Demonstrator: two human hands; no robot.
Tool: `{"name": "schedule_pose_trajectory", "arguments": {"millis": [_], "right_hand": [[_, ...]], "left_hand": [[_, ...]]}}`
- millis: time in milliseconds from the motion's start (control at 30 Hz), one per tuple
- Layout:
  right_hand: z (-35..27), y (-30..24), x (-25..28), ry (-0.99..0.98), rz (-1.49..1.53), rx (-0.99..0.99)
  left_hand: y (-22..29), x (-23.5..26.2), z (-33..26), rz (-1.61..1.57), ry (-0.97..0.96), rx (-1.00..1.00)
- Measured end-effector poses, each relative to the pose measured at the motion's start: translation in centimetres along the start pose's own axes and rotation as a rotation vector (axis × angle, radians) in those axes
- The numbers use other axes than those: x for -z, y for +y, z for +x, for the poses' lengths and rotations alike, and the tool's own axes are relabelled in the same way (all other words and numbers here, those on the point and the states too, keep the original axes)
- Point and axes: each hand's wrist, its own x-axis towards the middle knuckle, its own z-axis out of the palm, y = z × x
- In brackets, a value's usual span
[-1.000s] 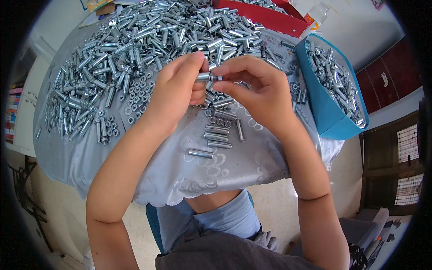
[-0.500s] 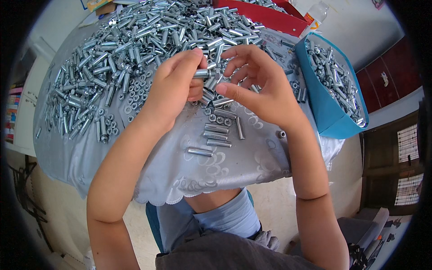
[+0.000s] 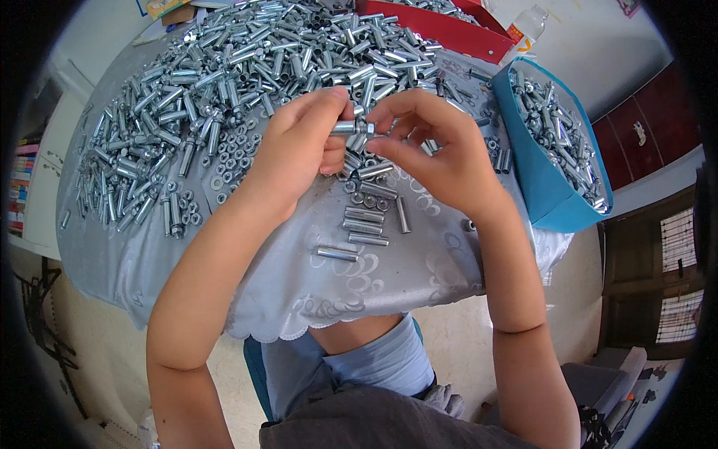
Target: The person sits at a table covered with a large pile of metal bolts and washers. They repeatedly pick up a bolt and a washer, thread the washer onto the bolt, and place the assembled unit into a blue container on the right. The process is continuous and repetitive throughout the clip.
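Observation:
My left hand [image 3: 299, 138] is closed round an expansion bolt [image 3: 345, 129], a shiny metal sleeve held level, its hex nut end pointing right. At that end my right hand [image 3: 441, 150] curls its thumb and forefinger about the nut [image 3: 369, 129]; the other fingers are bent loosely behind. Below the hands, several loose sleeves [image 3: 363, 214] lie in a short stack on the cloth, with a row of nuts [image 3: 369, 201] just above them. One sleeve [image 3: 337, 254] rests apart, nearer me, and another [image 3: 404, 215] stands lengthwise beside the stack.
A broad heap of metal sleeves and bolts [image 3: 247, 67] covers the far part of the table with its silvery cloth [image 3: 284, 299]. Loose nuts [image 3: 238, 150] lie left of centre. A blue bin [image 3: 550, 191] of bolts stands right, with a red box [image 3: 441, 30] and plastic bottle [image 3: 528, 26] behind.
My right thumb and forefinger have come in from apart to close at the nut end of the bolt. The left hand keeps its hold, shifted slightly.

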Motion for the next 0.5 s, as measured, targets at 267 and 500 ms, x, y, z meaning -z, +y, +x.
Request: {"name": "schedule_pose_trajectory", "arguments": {"millis": [267, 500], "right_hand": [[0.2, -1.5, 0.0, -0.001, 0.056, -0.131], [-0.1, -0.2, 0.3, -0.074, -0.011, -0.181]], "left_hand": [[0.3, 0.3, 0.0, 0.008, 0.033, -0.002], [0.1, 0.0, -0.1, 0.02, 0.008, -0.002]]}}
